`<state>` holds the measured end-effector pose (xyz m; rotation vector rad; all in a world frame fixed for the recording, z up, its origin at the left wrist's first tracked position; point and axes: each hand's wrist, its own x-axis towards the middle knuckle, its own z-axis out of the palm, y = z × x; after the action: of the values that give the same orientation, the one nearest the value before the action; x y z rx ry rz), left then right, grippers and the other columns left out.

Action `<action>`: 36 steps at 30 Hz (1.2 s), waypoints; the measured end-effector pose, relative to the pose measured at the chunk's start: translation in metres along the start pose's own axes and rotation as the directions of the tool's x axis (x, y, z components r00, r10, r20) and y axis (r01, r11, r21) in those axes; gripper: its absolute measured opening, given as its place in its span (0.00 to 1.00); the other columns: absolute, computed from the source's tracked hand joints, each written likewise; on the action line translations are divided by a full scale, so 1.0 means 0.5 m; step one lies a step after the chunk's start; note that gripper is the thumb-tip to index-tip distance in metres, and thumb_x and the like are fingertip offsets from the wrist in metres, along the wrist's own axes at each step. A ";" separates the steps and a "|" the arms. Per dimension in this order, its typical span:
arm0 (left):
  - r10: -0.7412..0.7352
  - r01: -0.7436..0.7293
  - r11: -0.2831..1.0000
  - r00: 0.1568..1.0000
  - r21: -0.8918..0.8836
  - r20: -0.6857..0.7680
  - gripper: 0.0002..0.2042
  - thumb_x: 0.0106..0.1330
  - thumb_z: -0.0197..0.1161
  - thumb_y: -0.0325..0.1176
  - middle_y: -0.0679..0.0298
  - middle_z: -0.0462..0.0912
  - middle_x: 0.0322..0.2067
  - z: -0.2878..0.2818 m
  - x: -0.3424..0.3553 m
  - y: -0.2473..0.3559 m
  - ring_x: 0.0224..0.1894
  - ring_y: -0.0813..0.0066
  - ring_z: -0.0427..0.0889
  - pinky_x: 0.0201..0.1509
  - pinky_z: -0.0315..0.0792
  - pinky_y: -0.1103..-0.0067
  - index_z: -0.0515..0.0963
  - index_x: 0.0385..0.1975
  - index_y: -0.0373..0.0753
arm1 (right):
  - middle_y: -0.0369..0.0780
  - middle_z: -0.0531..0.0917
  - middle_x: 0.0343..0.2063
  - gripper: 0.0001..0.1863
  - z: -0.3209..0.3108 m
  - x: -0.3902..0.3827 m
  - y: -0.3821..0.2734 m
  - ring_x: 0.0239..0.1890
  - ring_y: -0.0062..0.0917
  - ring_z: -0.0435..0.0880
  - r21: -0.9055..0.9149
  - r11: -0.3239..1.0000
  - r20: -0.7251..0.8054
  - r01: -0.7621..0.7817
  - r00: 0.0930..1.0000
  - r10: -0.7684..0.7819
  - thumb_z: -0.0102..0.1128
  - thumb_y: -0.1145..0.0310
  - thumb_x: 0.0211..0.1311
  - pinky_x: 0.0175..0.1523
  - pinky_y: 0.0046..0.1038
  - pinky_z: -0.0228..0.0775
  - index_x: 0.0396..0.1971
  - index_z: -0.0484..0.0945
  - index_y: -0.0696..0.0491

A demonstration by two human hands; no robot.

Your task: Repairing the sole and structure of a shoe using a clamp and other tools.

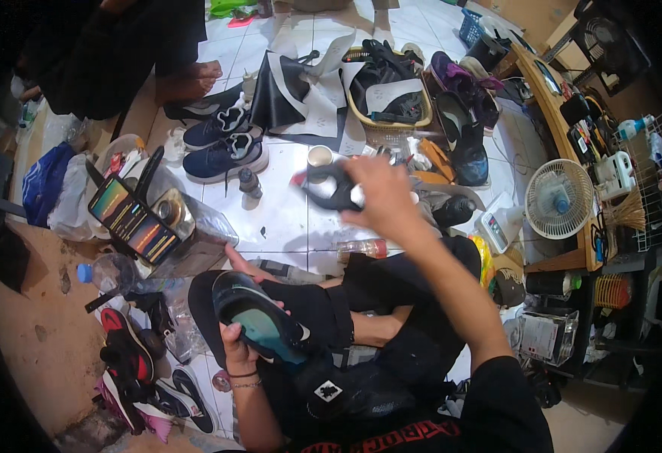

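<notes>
My left hand (238, 341) grips a dark shoe (258, 315) with a teal inside over my lap. Out above the floor, my right hand (380, 195) has its fingers round a blurred black object (322, 195) with a red tip, which I cannot make out. A white cup (319, 157) stands just beyond that object. A small dark bottle (249, 183) stands left of my right hand, beside navy sneakers (221, 161). A larger dark bottle (454, 212) and a clear jar (361, 249) are near my right forearm.
A phone (131, 220) leans by a metal can (202, 226) at left. Another person's bare foot (187, 81) is at top left. A basket (387, 113) and black sheet material (278, 98) lie ahead. A fan (559, 200) and wooden bench (594, 257) stand right; shoes (127, 347) lie lower left.
</notes>
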<state>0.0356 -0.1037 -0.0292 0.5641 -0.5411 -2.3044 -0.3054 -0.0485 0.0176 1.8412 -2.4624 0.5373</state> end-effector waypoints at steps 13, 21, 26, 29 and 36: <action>-0.149 0.171 0.963 0.982 0.206 -0.118 0.53 0.48 0.72 0.55 0.33 0.81 0.45 0.009 0.018 0.009 0.49 0.40 0.85 0.59 0.80 0.49 0.56 0.71 0.31 | 0.42 0.79 0.60 0.41 -0.105 0.597 0.583 0.64 0.42 0.77 -0.415 0.838 -0.119 -0.356 0.934 0.337 0.78 0.43 0.49 0.60 0.60 0.71 0.63 0.75 0.41; -0.087 0.115 0.975 0.984 0.188 -0.153 0.53 0.48 0.75 0.48 0.36 0.77 0.55 0.031 0.039 -0.008 0.54 0.40 0.83 0.60 0.79 0.47 0.54 0.73 0.32 | 0.45 0.85 0.51 0.26 -0.248 0.329 0.391 0.56 0.42 0.83 -0.160 0.977 -0.291 0.138 0.939 -0.180 0.71 0.51 0.63 0.59 0.44 0.75 0.56 0.82 0.50; 0.003 0.013 0.976 0.997 0.217 -0.074 0.55 0.51 0.77 0.42 0.43 0.72 0.62 0.026 0.036 -0.006 0.60 0.49 0.80 0.63 0.78 0.51 0.48 0.78 0.42 | 0.40 0.85 0.41 0.14 -0.268 -0.057 0.114 0.44 0.25 0.84 0.365 0.928 -0.154 -0.077 0.978 0.142 0.67 0.71 0.62 0.53 0.28 0.75 0.46 0.83 0.59; 0.104 -0.133 0.955 0.987 0.264 0.123 0.56 0.50 0.76 0.42 0.43 0.73 0.61 0.049 0.035 -0.010 0.59 0.50 0.81 0.62 0.79 0.54 0.46 0.77 0.41 | 0.41 0.85 0.39 0.17 -0.217 -0.202 -0.028 0.43 0.28 0.84 0.578 0.809 -0.009 -0.112 0.990 0.144 0.71 0.70 0.56 0.52 0.28 0.75 0.46 0.83 0.58; 0.221 -0.497 0.683 0.839 0.535 0.497 0.50 0.48 0.76 0.44 0.41 0.74 0.60 0.179 -0.045 -0.029 0.58 0.51 0.82 0.67 0.74 0.58 0.52 0.69 0.37 | 0.45 0.83 0.50 0.43 -0.134 -0.330 -0.243 0.47 0.29 0.85 0.814 0.581 -0.065 -0.011 0.992 0.110 0.81 0.70 0.45 0.53 0.31 0.77 0.65 0.72 0.56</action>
<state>-0.0047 -0.0581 0.0421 0.2407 -1.5514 -1.7878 -0.1544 0.0937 0.0760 1.8133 -2.3629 2.0081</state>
